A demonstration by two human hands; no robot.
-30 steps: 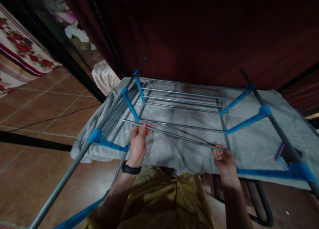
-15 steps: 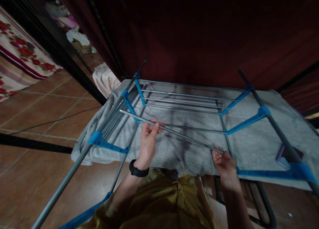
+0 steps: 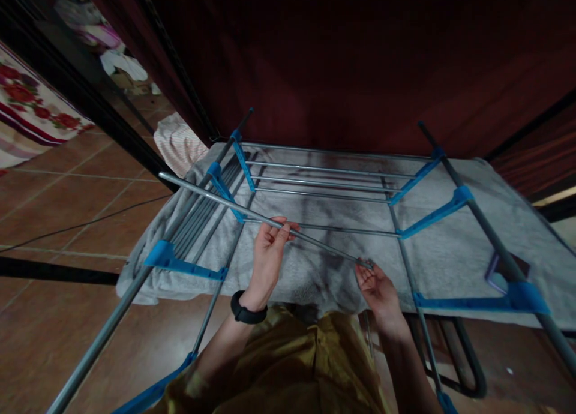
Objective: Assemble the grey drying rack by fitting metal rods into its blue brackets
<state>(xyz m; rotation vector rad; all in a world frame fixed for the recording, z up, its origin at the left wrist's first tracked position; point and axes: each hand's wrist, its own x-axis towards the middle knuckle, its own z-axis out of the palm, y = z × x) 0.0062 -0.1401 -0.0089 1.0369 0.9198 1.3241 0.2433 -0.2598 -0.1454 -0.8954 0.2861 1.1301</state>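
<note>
A thin grey metal rod (image 3: 216,199) slants across in front of me, its left end higher and farther away. My left hand (image 3: 269,249) pinches it around the middle, fingers closed. At the rod's near right end, my right hand (image 3: 375,288) grips the tip between thumb and fingers. Behind and around the rod stands a rack frame of grey tubes (image 3: 492,231) with blue plastic brackets (image 3: 432,219). Several crossbars (image 3: 328,183) span between its two sides at the back.
Beneath the rack lies a grey blanket (image 3: 310,270) on a bed-like surface. Several loose rods (image 3: 202,213) lie at its left. A phone-like object (image 3: 499,276) rests at the right. Dark bed posts (image 3: 90,99) and a maroon curtain (image 3: 337,60) stand behind.
The rod has shifted left, its far end now passing over the left side tube. My right hand has moved left with the rod's end, closer to my left hand.
</note>
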